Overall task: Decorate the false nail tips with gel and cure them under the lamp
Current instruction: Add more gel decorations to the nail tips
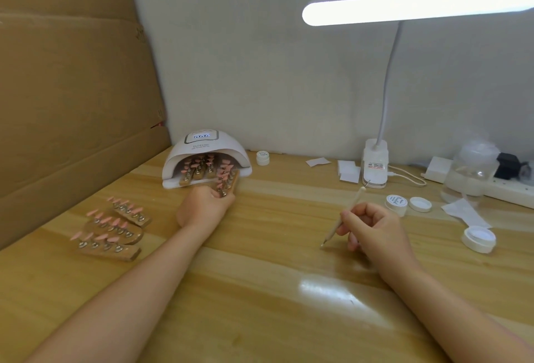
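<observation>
A white curing lamp point(202, 154) stands at the back left of the wooden table point(260, 290), with several wooden holders of pink nail tips point(199, 170) inside its mouth. My left hand point(202, 206) grips one more wooden holder of pink nail tips point(228, 179) right at the lamp's opening. My right hand point(372, 227) holds a thin cream gel pen point(344, 215) with its tip touching the table. Three more holders of pink tips point(112, 227) lie on the table at the left. An open gel jar point(396, 203) sits near my right hand with its lid point(420, 204) beside it.
A lit desk lamp point(375, 166) stands at the back. Another small jar point(262, 157) sits right of the curing lamp. White wipes point(348, 170), a clear bottle point(469, 172), a power strip point(508, 189) and a white jar point(478, 238) fill the right side. Cardboard point(72, 102) walls the left.
</observation>
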`<action>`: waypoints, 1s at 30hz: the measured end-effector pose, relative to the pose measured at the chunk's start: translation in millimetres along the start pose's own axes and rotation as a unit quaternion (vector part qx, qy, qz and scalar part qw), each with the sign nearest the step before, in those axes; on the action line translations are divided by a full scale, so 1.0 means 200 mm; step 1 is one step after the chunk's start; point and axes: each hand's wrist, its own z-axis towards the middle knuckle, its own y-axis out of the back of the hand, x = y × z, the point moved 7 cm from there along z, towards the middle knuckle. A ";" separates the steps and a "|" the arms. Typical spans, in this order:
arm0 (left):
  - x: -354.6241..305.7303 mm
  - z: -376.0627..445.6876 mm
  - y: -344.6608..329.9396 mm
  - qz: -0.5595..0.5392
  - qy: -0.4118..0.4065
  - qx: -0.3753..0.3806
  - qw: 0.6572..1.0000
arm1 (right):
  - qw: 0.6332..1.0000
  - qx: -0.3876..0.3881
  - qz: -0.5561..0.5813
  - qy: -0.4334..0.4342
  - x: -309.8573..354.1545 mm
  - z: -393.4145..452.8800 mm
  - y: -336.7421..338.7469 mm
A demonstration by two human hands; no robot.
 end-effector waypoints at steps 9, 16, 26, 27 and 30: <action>0.01 0.01 0.06 0.026 -0.043 0.002 0.999 | 1.000 -0.002 -0.002 0.003 0.01 -0.01 0.00; 0.07 0.03 0.05 -0.078 -0.069 0.035 0.994 | 1.000 -0.005 -0.007 0.005 0.00 0.00 0.00; -0.10 -0.13 -0.06 -0.130 -0.208 0.191 0.951 | 0.997 -0.063 0.044 0.026 0.03 -0.01 0.07; -0.12 -0.15 -0.07 -0.133 -0.214 0.200 0.947 | 0.995 -0.079 0.050 0.035 0.04 -0.02 0.08; -0.16 -0.18 -0.10 -0.127 -0.232 0.206 0.942 | 0.989 -0.120 0.056 0.062 0.06 -0.02 0.11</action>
